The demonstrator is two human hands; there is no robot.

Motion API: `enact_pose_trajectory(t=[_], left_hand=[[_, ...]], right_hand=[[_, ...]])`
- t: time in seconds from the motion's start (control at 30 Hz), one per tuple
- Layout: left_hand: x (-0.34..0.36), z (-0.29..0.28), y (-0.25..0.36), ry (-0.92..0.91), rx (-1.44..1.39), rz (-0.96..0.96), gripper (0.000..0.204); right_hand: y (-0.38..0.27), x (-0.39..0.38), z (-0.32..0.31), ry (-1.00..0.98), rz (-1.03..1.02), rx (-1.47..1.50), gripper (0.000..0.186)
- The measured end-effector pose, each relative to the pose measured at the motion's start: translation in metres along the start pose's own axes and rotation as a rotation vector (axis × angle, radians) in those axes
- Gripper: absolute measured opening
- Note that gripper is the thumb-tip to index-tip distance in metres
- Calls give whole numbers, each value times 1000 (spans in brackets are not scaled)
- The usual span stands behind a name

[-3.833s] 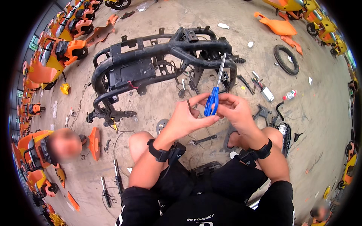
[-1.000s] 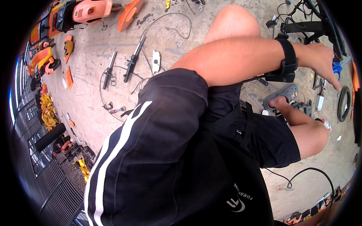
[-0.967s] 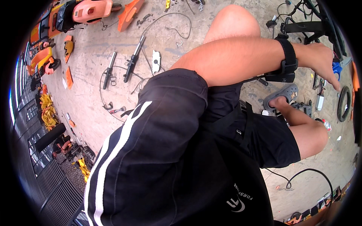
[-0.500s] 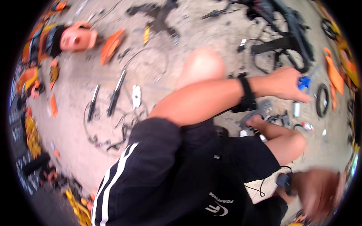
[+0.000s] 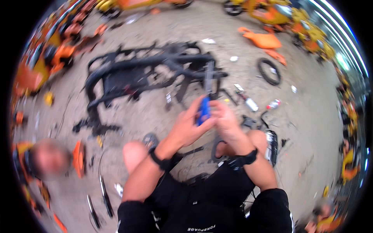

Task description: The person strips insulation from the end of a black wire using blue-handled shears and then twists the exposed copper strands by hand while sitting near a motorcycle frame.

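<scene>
Here, the scissors (image 5: 204, 110) sit between the left hand (image 5: 188, 126) and right hand (image 5: 227, 119), both closed around the blue handle, neither clearly nearer. Their long axis runs away from the body, blades overlapping the black frame's (image 5: 132, 64) right end; contact is unclear.

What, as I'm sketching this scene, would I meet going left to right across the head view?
Yellow scrap, lower-left orange panel, scissors, white box, bottle.

Grey-brown floor (image 5: 311, 116): black frame (image 5: 128, 66), 1 tire (image 5: 262, 73), orange panels (image 5: 266, 40), 1 bottle (image 5: 273, 104), 2 rods (image 5: 105, 197).
</scene>
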State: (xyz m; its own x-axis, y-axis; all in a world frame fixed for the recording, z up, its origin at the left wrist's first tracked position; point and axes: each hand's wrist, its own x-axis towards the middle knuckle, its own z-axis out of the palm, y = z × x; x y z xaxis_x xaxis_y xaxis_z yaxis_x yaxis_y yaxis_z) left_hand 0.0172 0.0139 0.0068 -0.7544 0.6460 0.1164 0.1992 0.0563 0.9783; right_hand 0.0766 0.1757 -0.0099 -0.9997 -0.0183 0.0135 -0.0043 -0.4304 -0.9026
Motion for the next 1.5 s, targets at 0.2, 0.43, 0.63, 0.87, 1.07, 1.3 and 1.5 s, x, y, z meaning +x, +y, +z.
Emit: enact_pose_trajectory(t=[0.2,0.43,0.63,0.87,1.07,1.3,1.5], left_hand=[[3,14,3,-9,162,60,53],[4,11,-5,80,162,124,31],[5,8,-6,219,47,145,23],[4,-16,-19,151,169,56,32],[5,-7,-25,310,81,282,44],[1,-10,10,-149,-994,-185,60],[5,-14,5,-95,-1235,-254,55]], right_hand=[[-40,-9,3,243,247,-28,44],[-126,-89,-19,429,398,-471,44],[-69,-107,2,604,118,51,64],[-18,-22,21,408,98,31,70],[44,8,30,368,-197,-30,73],[18,-7,51,357,-107,17,71],[17,-1,52,350,-67,-106,70]])
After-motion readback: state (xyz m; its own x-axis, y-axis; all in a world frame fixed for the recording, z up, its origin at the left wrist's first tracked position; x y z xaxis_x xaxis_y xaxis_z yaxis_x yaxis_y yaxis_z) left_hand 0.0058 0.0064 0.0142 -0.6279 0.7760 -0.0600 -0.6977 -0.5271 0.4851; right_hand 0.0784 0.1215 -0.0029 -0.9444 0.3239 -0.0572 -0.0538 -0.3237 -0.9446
